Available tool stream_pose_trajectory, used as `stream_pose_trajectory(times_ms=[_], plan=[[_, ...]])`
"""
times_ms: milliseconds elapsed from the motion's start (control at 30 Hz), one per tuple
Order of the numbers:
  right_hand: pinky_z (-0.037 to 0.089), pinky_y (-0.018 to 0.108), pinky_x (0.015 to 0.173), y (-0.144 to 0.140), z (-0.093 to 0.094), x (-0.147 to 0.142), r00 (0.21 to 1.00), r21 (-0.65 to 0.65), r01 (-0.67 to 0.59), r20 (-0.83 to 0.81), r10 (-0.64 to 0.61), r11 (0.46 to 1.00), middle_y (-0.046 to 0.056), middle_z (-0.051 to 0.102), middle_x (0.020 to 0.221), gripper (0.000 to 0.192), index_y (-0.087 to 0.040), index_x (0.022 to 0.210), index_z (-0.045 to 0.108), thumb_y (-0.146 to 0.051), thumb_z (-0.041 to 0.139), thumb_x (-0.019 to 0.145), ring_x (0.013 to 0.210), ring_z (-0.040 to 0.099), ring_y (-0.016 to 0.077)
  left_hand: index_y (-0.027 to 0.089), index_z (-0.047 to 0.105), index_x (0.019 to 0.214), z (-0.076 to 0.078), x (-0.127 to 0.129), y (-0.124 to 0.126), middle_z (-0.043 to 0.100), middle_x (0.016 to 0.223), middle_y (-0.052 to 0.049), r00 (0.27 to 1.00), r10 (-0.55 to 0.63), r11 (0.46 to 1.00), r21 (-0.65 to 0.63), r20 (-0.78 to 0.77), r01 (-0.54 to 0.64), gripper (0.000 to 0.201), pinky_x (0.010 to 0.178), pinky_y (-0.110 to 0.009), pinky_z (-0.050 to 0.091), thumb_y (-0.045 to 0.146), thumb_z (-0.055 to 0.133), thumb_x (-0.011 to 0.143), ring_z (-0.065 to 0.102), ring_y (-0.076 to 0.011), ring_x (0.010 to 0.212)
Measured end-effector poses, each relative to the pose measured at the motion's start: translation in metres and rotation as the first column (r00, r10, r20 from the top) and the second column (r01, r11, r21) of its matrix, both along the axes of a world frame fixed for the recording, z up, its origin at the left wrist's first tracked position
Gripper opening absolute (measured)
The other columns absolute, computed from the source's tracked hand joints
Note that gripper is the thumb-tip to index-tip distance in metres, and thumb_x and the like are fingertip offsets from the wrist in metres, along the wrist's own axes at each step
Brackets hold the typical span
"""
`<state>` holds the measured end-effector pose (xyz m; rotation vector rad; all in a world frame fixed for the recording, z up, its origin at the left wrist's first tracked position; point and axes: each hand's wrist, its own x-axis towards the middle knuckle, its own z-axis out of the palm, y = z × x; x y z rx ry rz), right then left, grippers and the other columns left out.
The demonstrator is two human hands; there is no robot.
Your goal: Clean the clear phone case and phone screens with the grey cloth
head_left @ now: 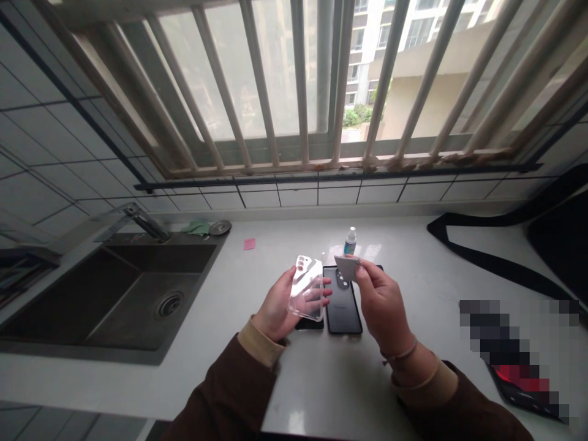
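A clear phone case (307, 286) with camera cutouts at its top lies across the palm of my left hand (278, 303), whose fingers show through and past its right edge. My right hand (382, 301) pinches a thin, light grey square cloth or pad (347, 267), raised just right of the case. Below my hands a dark phone (343, 309) lies back up on the counter, its camera lenses near the top; the cloth and right hand cover part of it. Another dark flat thing (311, 324) lies mostly hidden under the case. Behind them stands a small white-capped bottle (350, 241).
A sink (138, 288) with a faucet (146, 223) is set into the white counter (229, 343) at left. A green cloth (197, 228), a round metal lid (220, 228) and a pink paper (248, 244) lie near it. A black strap (487, 257) and a pixelated item (519, 349) lie right.
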<state>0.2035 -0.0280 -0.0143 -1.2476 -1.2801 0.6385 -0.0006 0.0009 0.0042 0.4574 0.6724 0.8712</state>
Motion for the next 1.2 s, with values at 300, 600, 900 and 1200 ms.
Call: stream_pose_trajectory(times_ms=[300, 600, 900, 1200], plan=[[0.036, 0.06, 0.128, -0.007, -0.002, -0.018, 0.803, 0.148, -0.479, 0.471, 0.365, 0.865, 0.008, 0.075, 0.137, 0.042, -0.023, 0.144, 0.064, -0.014, 0.05, 0.105, 0.13, 0.07, 0.0257, 0.01, 0.071, 0.114, -0.008, 0.003, 0.001, 0.079, 0.105, -0.016, 0.994, 0.058, 0.998, -0.036, 0.098, -0.054, 0.033, 0.086, -0.038, 0.063, 0.036, 0.052, 0.106, 0.077, -0.0252, 0.09], [0.032, 0.054, 0.131, -0.014, 0.008, -0.017, 0.681, 0.224, -0.64, 0.608, 0.408, 0.735, 0.006, 0.072, 0.142, 0.053, -0.026, 0.14, 0.065, -0.006, 0.058, 0.091, 0.137, 0.065, 0.022, 0.01, 0.073, 0.122, -0.005, 0.009, 0.003, 0.08, 0.115, -0.014, 0.981, 0.166, 0.986, -0.017, 0.099, -0.165, 0.032, 0.1, -0.035, 0.059, 0.03, 0.055, 0.104, 0.078, -0.0242, 0.102], [0.034, 0.058, 0.129, -0.004, -0.009, -0.02, 0.67, 0.163, -0.567, 0.662, 0.336, 0.808, 0.011, 0.067, 0.148, 0.056, -0.022, 0.151, 0.058, -0.006, 0.05, 0.098, 0.143, 0.059, 0.0246, 0.01, 0.072, 0.115, -0.009, 0.007, -0.001, 0.079, 0.102, -0.014, 0.993, 0.021, 0.998, -0.066, 0.116, -0.014, 0.031, 0.077, -0.031, 0.062, 0.033, 0.052, 0.106, 0.078, -0.022, 0.088], [0.041, 0.053, 0.127, -0.004, -0.011, -0.022, 0.627, 0.154, -0.606, 0.696, 0.35, 0.781, 0.012, 0.064, 0.151, 0.059, -0.02, 0.155, 0.054, 0.0, 0.045, 0.1, 0.146, 0.055, 0.0223, 0.015, 0.067, 0.132, -0.01, 0.011, -0.003, 0.08, 0.1, -0.012, 0.993, 0.114, 0.991, -0.066, 0.011, -0.113, 0.036, 0.082, -0.032, 0.062, 0.035, 0.053, 0.106, 0.078, -0.0225, 0.09]])
